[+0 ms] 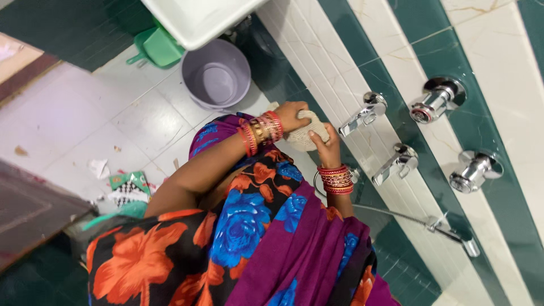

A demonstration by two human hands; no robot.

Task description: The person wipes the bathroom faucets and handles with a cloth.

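Pale, rough-looking scrubbing cloth, bunched into a lump just right of the frame's centre, close against the white-and-green tiled wall. Gripped from both sides: left hand curled over its upper left edge, right hand closed around its lower right, fingers wrapped and pressing inward. Long axis running roughly upper left to lower right, between the two hands. Neither hand nearer; both touching. Stacks of red and gold bangles on each wrist. Just right of the lump, a chrome lever tap, a second one lower right, near but apart. Further right, two round chrome knobs. Upper left, a lilac bucket on the pale floor tiles, beneath a white basin.
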